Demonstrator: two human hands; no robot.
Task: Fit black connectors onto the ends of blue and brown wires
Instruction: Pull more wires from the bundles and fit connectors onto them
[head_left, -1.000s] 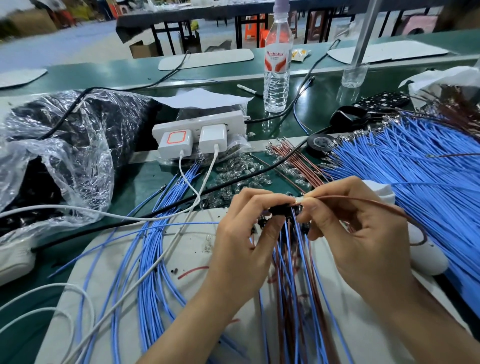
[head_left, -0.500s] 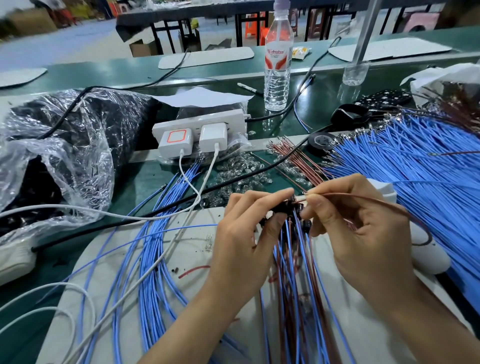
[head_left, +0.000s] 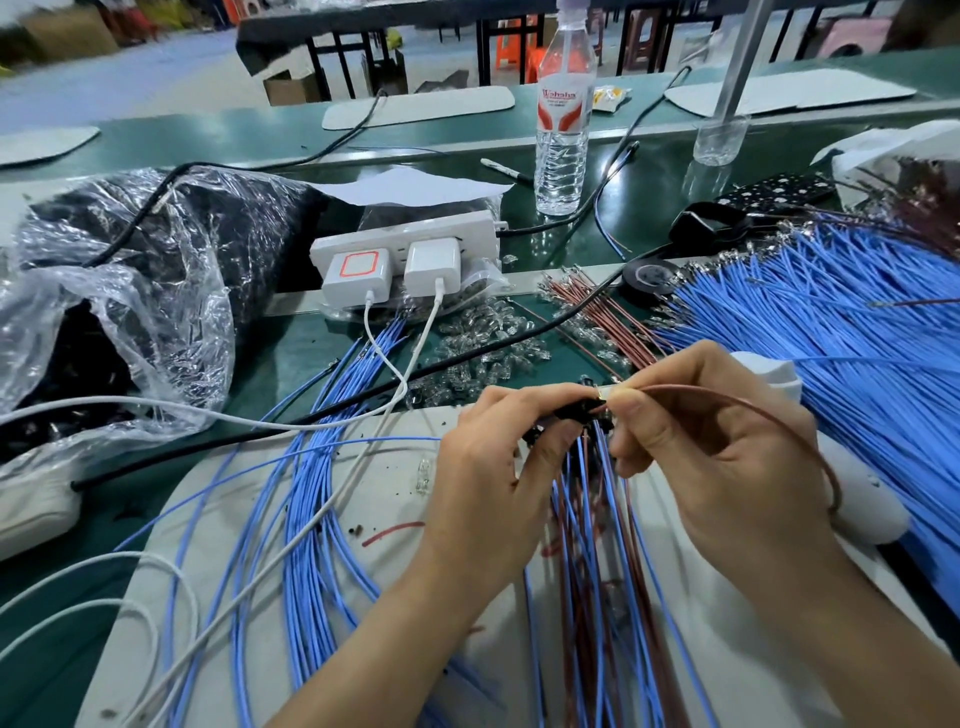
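Observation:
My left hand (head_left: 488, 467) pinches a small black connector (head_left: 574, 410) between thumb and fingers at the centre of the view. My right hand (head_left: 717, 457) pinches the metal-tipped end of a brown wire (head_left: 727, 397) right at the connector; the wire loops away to the right. A bunch of blue and brown wires (head_left: 592, 545) hangs below the hands, partly hidden by them. A large heap of blue wires (head_left: 831, 332) lies at the right, a small bundle of brown wires (head_left: 602, 312) behind the hands, and more blue wires (head_left: 311, 519) at the left.
A white power strip (head_left: 405, 244) with two chargers stands behind, a water bottle (head_left: 563, 114) beyond it. A clear plastic bag of black parts (head_left: 119, 291) fills the left. Small clear bulbs (head_left: 483, 343), a black cable (head_left: 311, 415), white cables and a tape roll (head_left: 649, 275) lie around.
Both hands have stayed together at the centre; the brown wire's tip has been brought closer against the black connector. The view shifted slightly.

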